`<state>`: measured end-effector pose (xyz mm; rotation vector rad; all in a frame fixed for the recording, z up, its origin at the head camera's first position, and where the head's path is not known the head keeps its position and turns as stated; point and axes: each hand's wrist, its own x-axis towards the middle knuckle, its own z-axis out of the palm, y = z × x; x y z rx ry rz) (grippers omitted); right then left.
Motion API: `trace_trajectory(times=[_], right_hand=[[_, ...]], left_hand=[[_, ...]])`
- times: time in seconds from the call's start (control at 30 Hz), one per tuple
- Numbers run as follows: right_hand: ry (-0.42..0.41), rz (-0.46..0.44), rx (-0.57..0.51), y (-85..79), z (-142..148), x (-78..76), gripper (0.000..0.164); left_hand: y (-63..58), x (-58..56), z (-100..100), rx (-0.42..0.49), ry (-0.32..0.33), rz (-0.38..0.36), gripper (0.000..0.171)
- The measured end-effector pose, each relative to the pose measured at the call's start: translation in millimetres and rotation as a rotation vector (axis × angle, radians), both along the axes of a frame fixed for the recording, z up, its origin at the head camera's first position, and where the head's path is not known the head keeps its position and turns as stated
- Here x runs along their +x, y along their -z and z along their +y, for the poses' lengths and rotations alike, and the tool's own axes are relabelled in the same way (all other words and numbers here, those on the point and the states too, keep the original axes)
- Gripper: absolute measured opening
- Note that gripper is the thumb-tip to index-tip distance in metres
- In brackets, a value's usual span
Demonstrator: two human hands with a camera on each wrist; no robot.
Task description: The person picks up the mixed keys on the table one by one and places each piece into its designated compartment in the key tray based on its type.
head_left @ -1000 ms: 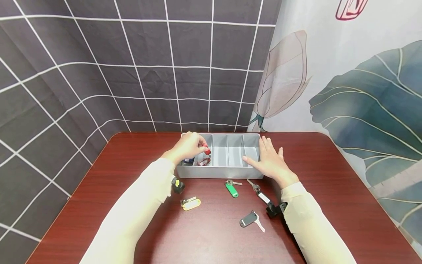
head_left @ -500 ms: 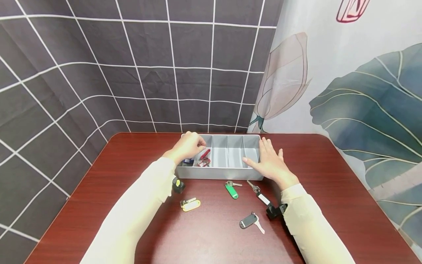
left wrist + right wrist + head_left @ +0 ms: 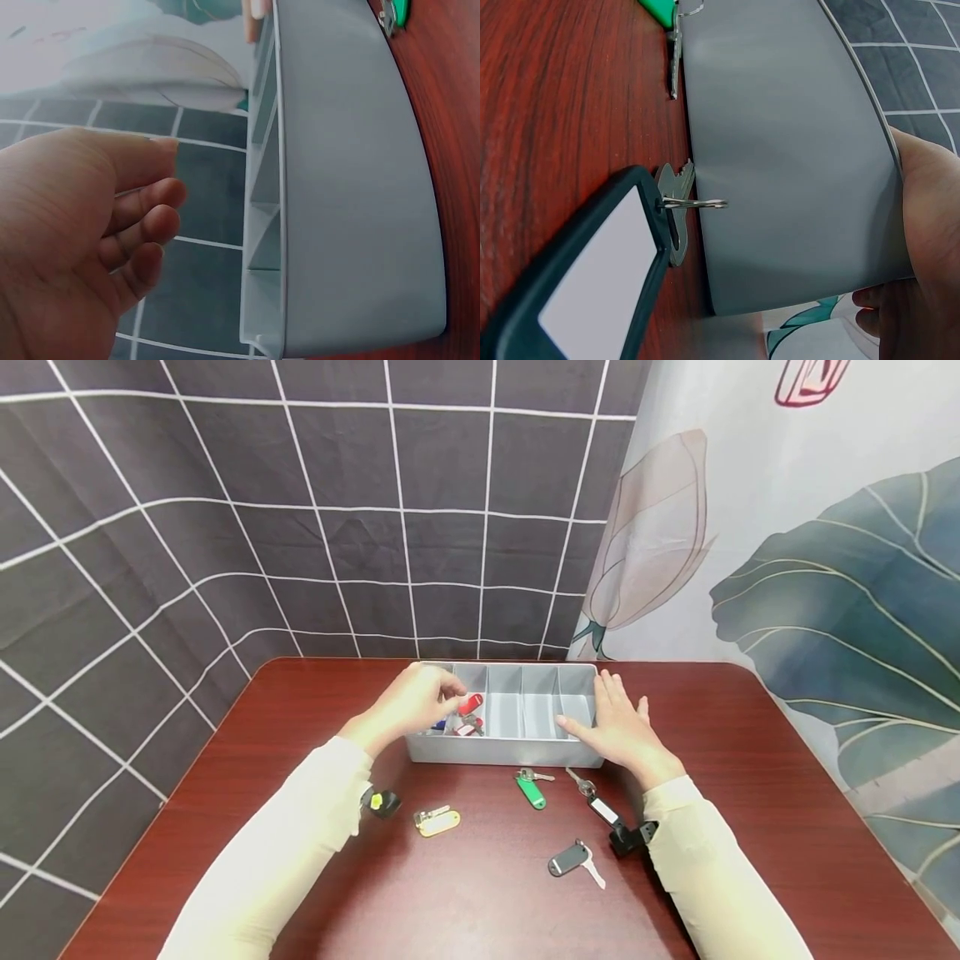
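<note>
A grey divided tray stands on the table, its compartments side by side. My left hand hovers over the tray's left end, fingers loosely bent; in the left wrist view that hand holds nothing. Just beside its fingertips, a red key tag lies in the second compartment from the left, above another red tag with keys. A blue tag is partly hidden by the hand in the leftmost compartment. My right hand rests against the tray's right end, fingers straight and thumb over the rim.
In front of the tray lie tagged keys: a yellow tag, a green tag, a dark grey tag and a black tag near the right wrist. Curtains hang behind the wooden table.
The red key tag has left my left fingers and now lies in the second compartment. My left hand has drawn back slightly to the left. The right hand stays put.
</note>
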<state>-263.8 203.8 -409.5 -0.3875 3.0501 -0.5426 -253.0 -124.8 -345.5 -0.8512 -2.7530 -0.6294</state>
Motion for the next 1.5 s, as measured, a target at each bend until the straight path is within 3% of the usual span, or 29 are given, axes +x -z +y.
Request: trace_trajectory(times=[0.23,0.5,0.67,1.1,1.3,1.5], right_hand=[[0.003,-0.007,-0.004,2.8,2.8,0.4,0.115],[-0.006,-0.017,-0.017,1.7,0.9,-0.5,0.114],[-0.003,-0.017,-0.013,1.1,1.3,-0.6,0.115],[-0.005,-0.013,-0.007,0.0,0.7,-2.1,0.116],[-0.003,0.003,-0.017,-0.5,0.0,-2.6,0.114],[-0.001,-0.001,-0.018,-0.5,0.6,-2.2,0.114]], left_hand=[[5.9,29.7,-6.8,0.11,0.074,0.047,0.005],[34.8,66.5,-30.7,0.164,0.085,0.023,0.007],[51.4,80.7,-41.8,0.182,0.091,-0.024,0.012],[81.5,93.7,-51.3,0.074,0.128,-0.185,0.035],[88.4,95.1,-49.1,0.055,0.127,-0.217,0.048],[92.7,95.3,-48.0,0.014,0.121,-0.24,0.046]])
